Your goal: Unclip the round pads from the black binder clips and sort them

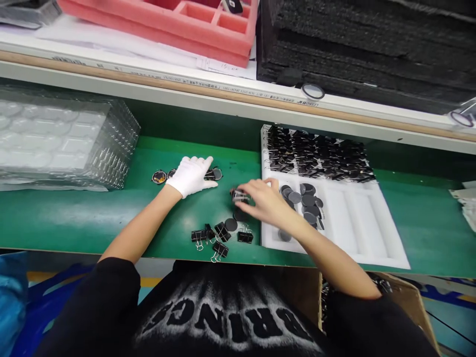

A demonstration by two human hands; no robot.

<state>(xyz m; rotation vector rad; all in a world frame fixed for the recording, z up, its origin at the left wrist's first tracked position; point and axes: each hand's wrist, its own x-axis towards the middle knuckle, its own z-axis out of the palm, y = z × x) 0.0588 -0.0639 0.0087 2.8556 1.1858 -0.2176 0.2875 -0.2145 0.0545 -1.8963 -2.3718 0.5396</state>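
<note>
My left hand [189, 177], in a white glove, lies flat with its fingers out over a row of small round pieces. One round piece with an orange-brown face [159, 177] shows left of the glove, and a grey-faced one [217, 173] shows right of it. My bare right hand [267, 202] is closed around a dark, shiny thing that looks like a binder clip [240, 195], blurred by motion. Beneath it, a black disc [241, 214] is partly covered. Another black disc [231, 224] and several black binder clips [220, 250] lie nearer the bench's front edge.
A white foam tray [396, 255] on the right holds rows of binder clips [316, 153] and loose dark discs [308, 201]. Stacked clear plastic trays [55, 139] stand left. Above runs a shelf [186, 91] with pink foam [156, 25] and black foam sheets [364, 49].
</note>
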